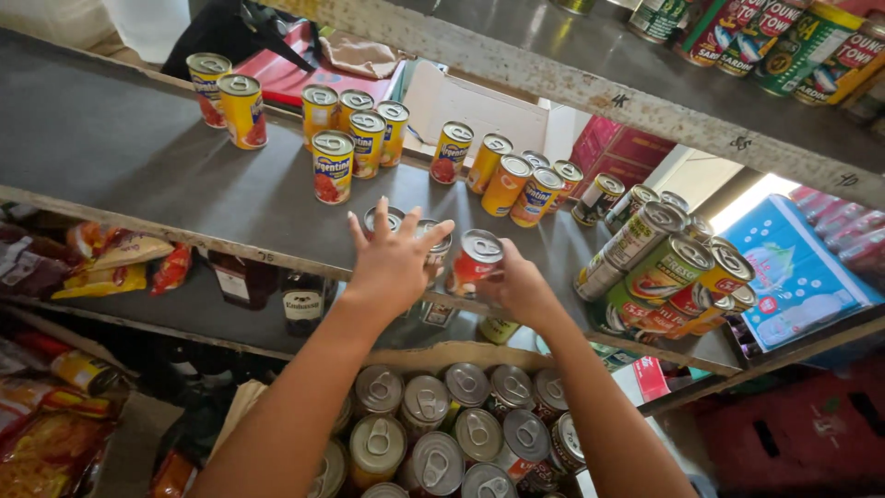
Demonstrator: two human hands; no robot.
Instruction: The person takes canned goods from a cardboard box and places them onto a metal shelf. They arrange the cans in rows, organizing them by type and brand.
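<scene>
My left hand [392, 263] rests with spread fingers over two cans [383, 219] at the front edge of a grey shelf [138, 157]. My right hand [521, 286] grips a red-labelled can [477, 258] with a pull-tab lid, standing just beside those two. Below my forearms an open cardboard box [433, 355] holds several more cans [442, 433], lids up.
Yellow-and-red cans [334, 166] stand in groups farther back on the shelf, with two more [229, 103] at the left. Stacked green and red cans [668, 272] sit at the right. Snack packets [111, 263] and dark bottles [302, 304] fill the lower shelf. A blue carton [793, 272] lies right.
</scene>
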